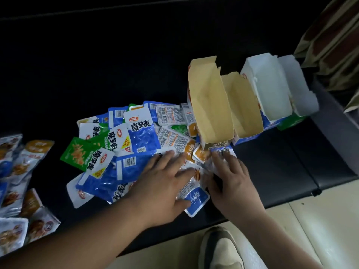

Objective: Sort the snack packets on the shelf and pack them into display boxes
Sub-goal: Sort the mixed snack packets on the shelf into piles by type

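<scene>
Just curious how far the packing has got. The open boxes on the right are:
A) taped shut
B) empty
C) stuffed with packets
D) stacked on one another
B: the boxes show only bare cardboard inside, while the packets lie in a loose pile beside them, with the left hand and the right hand resting on it.

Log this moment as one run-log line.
phase: sorting | left hand: flat on snack packets | right hand: flat on packets | display boxes: open, no packets seen inside
</scene>
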`<move>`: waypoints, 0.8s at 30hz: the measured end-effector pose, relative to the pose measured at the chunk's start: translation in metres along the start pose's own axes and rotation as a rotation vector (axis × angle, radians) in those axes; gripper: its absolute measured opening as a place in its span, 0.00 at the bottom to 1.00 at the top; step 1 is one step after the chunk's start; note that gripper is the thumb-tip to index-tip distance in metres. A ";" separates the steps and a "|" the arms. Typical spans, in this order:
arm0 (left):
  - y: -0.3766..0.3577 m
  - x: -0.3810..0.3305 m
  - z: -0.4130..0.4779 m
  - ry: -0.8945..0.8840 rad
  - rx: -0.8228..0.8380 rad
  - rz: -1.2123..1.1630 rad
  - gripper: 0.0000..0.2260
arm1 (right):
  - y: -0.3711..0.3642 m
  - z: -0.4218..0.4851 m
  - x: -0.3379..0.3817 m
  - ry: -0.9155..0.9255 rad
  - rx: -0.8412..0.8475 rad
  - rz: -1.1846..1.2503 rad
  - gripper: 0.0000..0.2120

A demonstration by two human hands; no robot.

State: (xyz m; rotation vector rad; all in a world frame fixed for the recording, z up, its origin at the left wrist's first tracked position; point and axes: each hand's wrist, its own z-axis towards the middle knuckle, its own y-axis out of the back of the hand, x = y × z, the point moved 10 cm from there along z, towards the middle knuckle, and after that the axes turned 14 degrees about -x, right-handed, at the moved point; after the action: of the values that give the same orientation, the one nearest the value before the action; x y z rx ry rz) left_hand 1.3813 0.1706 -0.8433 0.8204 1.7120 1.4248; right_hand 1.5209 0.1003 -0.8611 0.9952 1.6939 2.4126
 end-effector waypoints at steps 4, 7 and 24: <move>-0.003 0.001 -0.001 0.014 -0.004 0.026 0.37 | 0.010 -0.005 -0.002 0.000 -0.049 -0.060 0.34; 0.000 -0.002 0.001 0.016 -0.004 0.037 0.39 | 0.010 -0.002 -0.003 -0.009 -0.038 -0.143 0.33; 0.012 0.032 -0.007 0.156 -0.291 -0.038 0.28 | 0.018 0.003 0.015 0.141 -0.160 -0.093 0.17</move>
State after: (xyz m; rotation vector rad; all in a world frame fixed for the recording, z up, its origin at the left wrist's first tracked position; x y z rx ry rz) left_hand 1.3589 0.1965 -0.8358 0.5279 1.5721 1.6986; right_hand 1.5160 0.1010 -0.8384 0.7266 1.5172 2.5621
